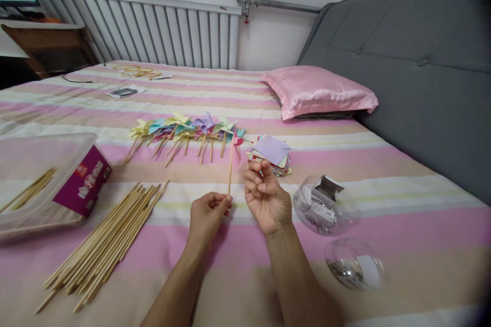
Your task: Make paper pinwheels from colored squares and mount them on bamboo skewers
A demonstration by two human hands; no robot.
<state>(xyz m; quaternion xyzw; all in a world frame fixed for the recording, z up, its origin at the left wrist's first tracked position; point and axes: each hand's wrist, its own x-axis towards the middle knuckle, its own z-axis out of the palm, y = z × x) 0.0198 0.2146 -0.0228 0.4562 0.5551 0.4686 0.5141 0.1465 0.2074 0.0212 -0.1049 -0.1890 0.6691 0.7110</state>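
Left hand [207, 214], at lower centre, pinches the foot of a thin wooden stick [230, 168], held upright. Right hand [267, 202] sits just beside it, fingers loosely curled; whether they grip anything cannot be told. Behind the stick lies a row of paper pinwheels [187, 127], with a stack of paper squares [271, 154] to its right. Loose sticks [111, 237] fan out at lower left, and a clear jar [324, 207] lies right of the hands.

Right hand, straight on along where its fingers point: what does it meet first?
Probably the stack of paper squares just beyond the right hand; depth is unclear, so it might pass above. The wooden stick in the left hand stands beside that line.
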